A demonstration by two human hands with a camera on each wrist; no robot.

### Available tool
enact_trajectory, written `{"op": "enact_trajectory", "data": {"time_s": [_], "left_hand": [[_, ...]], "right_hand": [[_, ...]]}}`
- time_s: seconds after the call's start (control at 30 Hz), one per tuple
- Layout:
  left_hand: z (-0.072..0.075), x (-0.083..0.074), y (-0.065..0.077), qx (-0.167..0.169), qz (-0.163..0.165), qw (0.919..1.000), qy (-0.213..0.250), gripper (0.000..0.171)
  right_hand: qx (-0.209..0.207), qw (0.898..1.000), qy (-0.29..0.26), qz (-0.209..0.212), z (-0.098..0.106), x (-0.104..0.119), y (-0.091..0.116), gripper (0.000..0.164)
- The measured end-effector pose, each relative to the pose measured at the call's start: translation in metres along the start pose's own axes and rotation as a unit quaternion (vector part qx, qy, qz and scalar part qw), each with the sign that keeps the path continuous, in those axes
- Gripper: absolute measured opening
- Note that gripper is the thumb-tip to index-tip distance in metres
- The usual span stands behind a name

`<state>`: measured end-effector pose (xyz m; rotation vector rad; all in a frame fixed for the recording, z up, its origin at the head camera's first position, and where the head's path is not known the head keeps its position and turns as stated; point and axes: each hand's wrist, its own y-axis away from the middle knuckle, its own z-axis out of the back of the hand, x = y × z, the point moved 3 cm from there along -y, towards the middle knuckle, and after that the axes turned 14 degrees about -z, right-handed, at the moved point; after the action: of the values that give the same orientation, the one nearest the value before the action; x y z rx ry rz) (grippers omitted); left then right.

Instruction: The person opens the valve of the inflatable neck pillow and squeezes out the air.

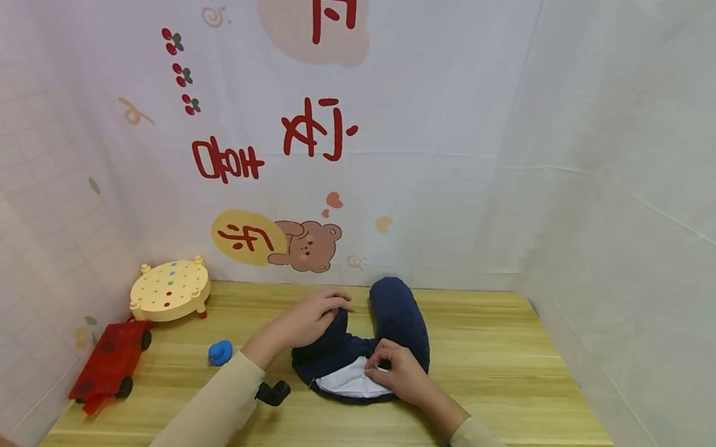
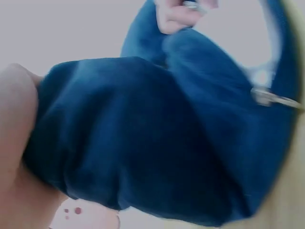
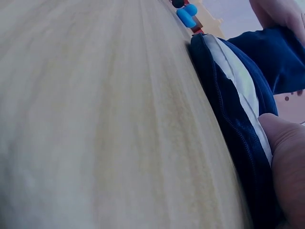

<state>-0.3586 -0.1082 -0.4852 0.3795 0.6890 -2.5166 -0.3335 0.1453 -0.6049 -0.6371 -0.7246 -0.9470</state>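
A navy U-shaped neck pillow (image 1: 410, 320) lies on the table, its outer curve unzipped so that a white inner (image 1: 347, 379) shows through the gap. My left hand (image 1: 314, 319) grips the raised end of its left arm; the left wrist view has that plump end (image 2: 119, 138) up close. At the right part of the opening, my right hand (image 1: 402, 376) pinches the pillow with thumb and curled fingers. A metal zipper pull (image 2: 264, 97) sits at the opening's other end. In the right wrist view my thumb (image 3: 288, 148) presses by the white edge, above the zipper teeth (image 3: 228, 114).
To the left on the wooden table (image 1: 509, 393) are a small blue toy (image 1: 220, 352), a red toy car (image 1: 112, 362) and a cream pegged board on short legs (image 1: 171, 291). Printed white cloth (image 1: 428, 151) hangs behind and along the sides.
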Motion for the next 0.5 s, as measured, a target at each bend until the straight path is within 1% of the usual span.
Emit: {"op": "enact_trajectory", "data": {"time_s": [0.03, 0.13, 0.23, 0.3, 0.37, 0.5], "left_hand": [[-0.002, -0.001, 0.002, 0.001, -0.001, 1.0000, -0.005, 0.031], [-0.010, -0.001, 0.008, -0.013, 0.007, 0.9995, -0.028, 0.023], [-0.019, -0.001, 0.015, -0.025, 0.007, 0.9983, -0.052, 0.023], [-0.025, 0.001, 0.018, -0.024, 0.007, 0.9977, -0.063, 0.028], [-0.030, 0.001, 0.022, -0.020, 0.011, 0.9977, -0.064, 0.034], [-0.035, 0.001, 0.028, 0.006, 0.024, 0.9980, -0.059, 0.054]], "right_hand": [[-0.001, 1.000, 0.000, -0.001, 0.000, 0.000, 0.000, 0.011], [-0.001, 1.000, -0.002, -0.001, 0.001, -0.001, 0.000, 0.010], [0.001, 1.000, -0.007, 0.003, 0.002, 0.000, 0.001, 0.008], [0.004, 1.000, -0.011, 0.003, 0.002, 0.000, 0.001, 0.006], [0.006, 1.000, -0.013, 0.002, 0.001, -0.001, 0.001, 0.005], [0.008, 1.000, -0.021, 0.004, 0.002, -0.002, 0.001, 0.005]]}}
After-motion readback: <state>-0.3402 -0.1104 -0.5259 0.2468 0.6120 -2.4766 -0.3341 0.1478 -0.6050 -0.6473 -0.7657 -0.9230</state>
